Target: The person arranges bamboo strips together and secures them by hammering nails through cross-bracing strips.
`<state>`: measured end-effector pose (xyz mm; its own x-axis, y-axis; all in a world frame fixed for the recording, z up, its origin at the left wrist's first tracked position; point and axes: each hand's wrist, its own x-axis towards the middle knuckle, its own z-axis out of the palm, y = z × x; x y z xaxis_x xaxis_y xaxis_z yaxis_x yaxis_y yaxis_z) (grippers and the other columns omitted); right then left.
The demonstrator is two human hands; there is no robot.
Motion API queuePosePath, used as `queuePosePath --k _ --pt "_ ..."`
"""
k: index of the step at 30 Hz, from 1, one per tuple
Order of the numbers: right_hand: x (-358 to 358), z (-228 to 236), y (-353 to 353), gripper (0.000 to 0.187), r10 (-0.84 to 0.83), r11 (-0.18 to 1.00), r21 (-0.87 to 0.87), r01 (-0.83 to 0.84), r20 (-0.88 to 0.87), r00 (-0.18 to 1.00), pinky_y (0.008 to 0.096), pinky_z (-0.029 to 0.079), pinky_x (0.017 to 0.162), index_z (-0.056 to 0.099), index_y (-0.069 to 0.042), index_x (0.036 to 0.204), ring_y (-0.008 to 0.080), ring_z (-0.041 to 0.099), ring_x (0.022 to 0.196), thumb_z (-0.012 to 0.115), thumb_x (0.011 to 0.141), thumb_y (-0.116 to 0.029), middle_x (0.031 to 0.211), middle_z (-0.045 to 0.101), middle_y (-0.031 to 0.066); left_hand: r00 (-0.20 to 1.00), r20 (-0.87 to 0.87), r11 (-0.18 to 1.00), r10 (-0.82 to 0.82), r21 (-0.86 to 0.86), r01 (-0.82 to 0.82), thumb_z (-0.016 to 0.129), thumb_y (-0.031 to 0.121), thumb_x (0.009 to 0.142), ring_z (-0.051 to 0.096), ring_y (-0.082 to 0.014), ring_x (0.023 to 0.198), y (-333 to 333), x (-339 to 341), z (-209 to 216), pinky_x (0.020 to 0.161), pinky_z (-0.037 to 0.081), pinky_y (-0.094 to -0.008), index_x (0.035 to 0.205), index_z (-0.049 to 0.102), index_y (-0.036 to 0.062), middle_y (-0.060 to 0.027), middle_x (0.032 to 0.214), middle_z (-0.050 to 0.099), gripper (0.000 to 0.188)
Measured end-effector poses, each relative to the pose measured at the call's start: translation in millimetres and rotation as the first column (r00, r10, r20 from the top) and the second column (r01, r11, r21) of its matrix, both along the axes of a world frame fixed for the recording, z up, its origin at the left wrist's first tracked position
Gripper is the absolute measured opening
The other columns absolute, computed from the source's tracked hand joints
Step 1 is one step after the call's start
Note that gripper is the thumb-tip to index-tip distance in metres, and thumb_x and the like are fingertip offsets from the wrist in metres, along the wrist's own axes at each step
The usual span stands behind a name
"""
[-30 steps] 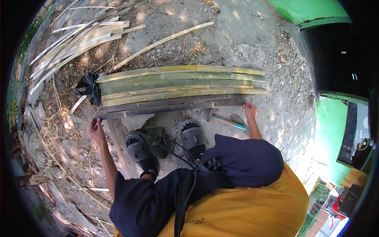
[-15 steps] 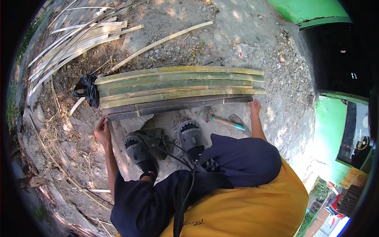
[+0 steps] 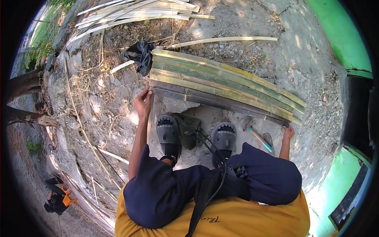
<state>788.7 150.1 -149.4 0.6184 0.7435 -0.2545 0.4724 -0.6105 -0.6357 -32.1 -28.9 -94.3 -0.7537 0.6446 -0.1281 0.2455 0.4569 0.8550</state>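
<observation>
Several split bamboo strips [image 3: 221,75], green and yellowish, lie side by side across the ground in front of my feet. Along their near edge runs a dark, nearly black bamboo strip [image 3: 221,103]. My left hand [image 3: 142,104] grips its left end between thumb and fingers. At the right end, the fingers of my right hand [image 3: 289,135] are closed on the tip of the same dark strip. A black plastic bag [image 3: 140,56] lies against the strips' left ends. Near my right hand rests a hammer [image 3: 258,136] with a turquoise-ended handle, beside a dark metal blade or tool head [image 3: 268,139].
Pale split strips [image 3: 134,15] are heaped at the far left, and one long strip [image 3: 229,39] lies beyond the row. Between my sandals sits a dark green cloth bag [image 3: 186,128]. Tree trunks [image 3: 25,85] stand left; a green wall [image 3: 339,35] is at right. Another person [image 3: 57,199] is lower left.
My view has turned, so the strips now appear farther right and slanted. Both hands stay at the dark strip's ends. The person at lower left has come into view.
</observation>
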Motion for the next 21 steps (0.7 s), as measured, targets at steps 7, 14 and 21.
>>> queuePosePath --k 7,14,21 --pt "-9.2 12.7 -11.1 0.075 0.026 1.0 -0.014 -0.026 -0.018 1.0 0.0357 0.05 0.106 0.056 0.001 0.144 0.0271 0.064 0.122 0.086 0.075 -0.004 0.136 0.064 0.0192 0.999 -0.042 0.999 0.028 0.041 -0.027 0.079 0.014 0.093 0.072 -0.0173 0.083 5.7 2.5 -7.7 0.081 0.057 -0.0324 0.113 0.079 0.001 -0.0128 0.097 0.08 0.025" --pt "-31.3 7.9 -8.1 0.084 0.076 0.994 0.089 -0.067 -0.106 0.991 0.0392 0.051 0.105 0.05 -0.003 0.144 0.0284 0.061 0.122 0.089 0.069 0.0 0.135 0.06 0.0196 0.989 0.126 0.992 -0.077 0.112 0.063 0.082 0.005 0.089 0.06 -0.0064 0.084 -14.0 -23.6 -33.0 0.077 0.051 -0.0216 0.127 0.073 0.0005 -0.0005 0.096 0.069 0.039" --pt "-26.7 17.5 -15.6 0.089 0.03 0.991 0.129 -0.028 -0.013 0.999 0.0407 0.053 0.104 0.051 -0.006 0.144 0.028 0.062 0.12 0.094 0.066 -0.003 0.132 0.062 0.019 0.978 0.184 0.977 -0.097 0.204 0.058 0.08 -0.001 0.088 0.055 -0.0064 0.08 1.1 -13.4 -43.7 0.074 0.05 -0.0212 0.133 0.069 0.0015 -0.0004 0.1 0.065 0.046"
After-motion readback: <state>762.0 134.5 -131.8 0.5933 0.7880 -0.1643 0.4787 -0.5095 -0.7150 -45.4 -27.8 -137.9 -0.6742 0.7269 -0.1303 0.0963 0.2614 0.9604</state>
